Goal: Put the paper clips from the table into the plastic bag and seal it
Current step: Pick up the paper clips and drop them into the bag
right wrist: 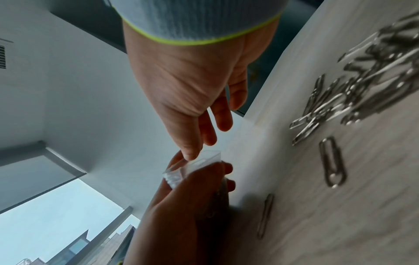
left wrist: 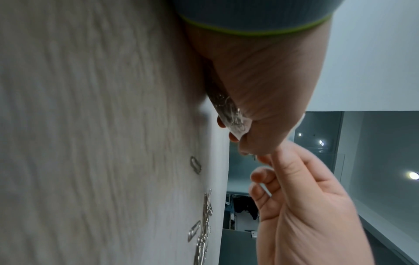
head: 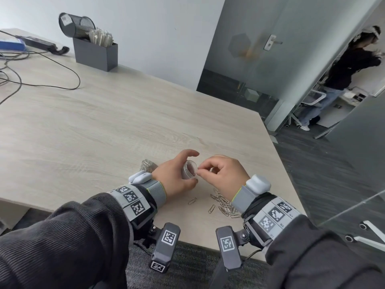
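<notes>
My left hand (head: pixel 177 174) grips a small clear plastic bag (head: pixel 188 170) just above the table, its mouth turned to the right. Several clips show inside the bag (left wrist: pixel 229 111). My right hand (head: pixel 218 174) has thumb and forefinger pinched together at the bag's mouth (right wrist: pixel 199 161), on what looks like a single paper clip, mostly hidden by the fingertips. A loose pile of silver paper clips (head: pixel 224 205) lies on the table under my right wrist, with two single clips to its left. The pile of clips (right wrist: pixel 362 80) is close beside the hand.
A second clear packet of clips (head: pixel 146 165) lies behind my left hand. The table's (head: pixel 104 132) near edge is just below my wrists. Far left are cables (head: pixel 41 80), a grey box (head: pixel 95 55) and a mesh cup. A person (head: pixel 343 76) stands beyond the glass door.
</notes>
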{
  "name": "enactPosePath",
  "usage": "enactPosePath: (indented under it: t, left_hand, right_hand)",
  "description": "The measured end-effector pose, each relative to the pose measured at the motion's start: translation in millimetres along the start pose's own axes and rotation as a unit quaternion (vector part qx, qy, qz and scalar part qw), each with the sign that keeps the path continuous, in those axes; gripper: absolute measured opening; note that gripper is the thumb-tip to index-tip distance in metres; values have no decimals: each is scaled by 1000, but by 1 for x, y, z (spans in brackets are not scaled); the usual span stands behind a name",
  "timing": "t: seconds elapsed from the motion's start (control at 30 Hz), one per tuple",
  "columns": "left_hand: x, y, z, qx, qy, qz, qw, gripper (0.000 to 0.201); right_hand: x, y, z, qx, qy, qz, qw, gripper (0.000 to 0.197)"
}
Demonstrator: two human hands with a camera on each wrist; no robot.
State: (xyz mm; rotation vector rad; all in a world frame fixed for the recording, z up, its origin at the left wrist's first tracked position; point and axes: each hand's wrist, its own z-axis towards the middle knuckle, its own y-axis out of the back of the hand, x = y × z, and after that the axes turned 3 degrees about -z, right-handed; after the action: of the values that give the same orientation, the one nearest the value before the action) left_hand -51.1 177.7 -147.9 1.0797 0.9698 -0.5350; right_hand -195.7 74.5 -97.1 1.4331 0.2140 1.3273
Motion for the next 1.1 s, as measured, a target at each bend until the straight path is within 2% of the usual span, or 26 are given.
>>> enactPosePath:
  t: [0.07,0.13,0.27,0.37,0.63,0.8,0.83,0.9,0.97,1.1]
  left_hand:
    - [1,0,2,-8,3,-4,1000,65]
    - [2,1,3,-19,8,-2,1000,64]
    - [1,-1,1,-37,18,-1,999,60]
    - [2,-1,1,-34,13,-1,999,59]
    - [1,2,-1,-10,22,-4,1000,60]
    - [-4,1,-1,-8,35,13,999,61]
    - [-5,0,-1,-8,38,15,999,61]
    - [-4,2,-1,-14,49,13,999,60]
    - [-7,-1,0,-20,59,20,998,60]
    - [-11,-6,0,-31,74,23,997,56]
  right_hand:
    - [-6,3,-3,23,0,-24,999,8]
    - [-9,1,-6,78,14,-57,995,9]
    - [-11,-9,-15,197,62,-97,973,13]
    - [-7,-13,-18,243,69,-127,959,11]
    - [-31,13,-26,232,26,-175,957,8]
    - [-48,29,-33,88,-55,-98,990,8]
    - [-52,34,-34,70,-78,-106,989,7]
    - [-59,39,-35,77,-117,-139,980,8]
    - [-65,45,-41,97,-154,-161,970,20]
    - [-65,54,-54,149,-195,-149,958,66]
